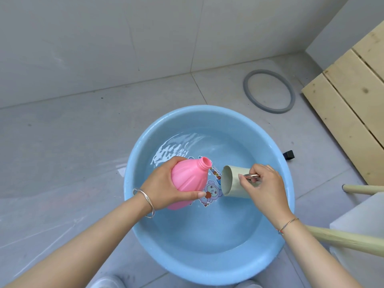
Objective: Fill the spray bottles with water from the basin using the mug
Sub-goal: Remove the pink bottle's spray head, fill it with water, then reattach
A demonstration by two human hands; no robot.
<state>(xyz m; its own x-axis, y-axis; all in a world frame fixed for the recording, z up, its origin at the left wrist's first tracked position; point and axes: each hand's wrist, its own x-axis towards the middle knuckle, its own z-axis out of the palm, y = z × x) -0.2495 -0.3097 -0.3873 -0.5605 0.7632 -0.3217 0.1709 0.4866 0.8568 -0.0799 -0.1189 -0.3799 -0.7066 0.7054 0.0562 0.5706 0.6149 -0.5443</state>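
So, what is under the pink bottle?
Under the pink bottle, which the left hand holds above the blue basin, you see water and a cartoon print on the basin floor. The bottle and hand cover part of the print.

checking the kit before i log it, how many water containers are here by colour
pink: 1, the spray bottle, gripped by the left hand
blue: 1, the basin
pale green: 1, the mug, held by the right hand
total: 3
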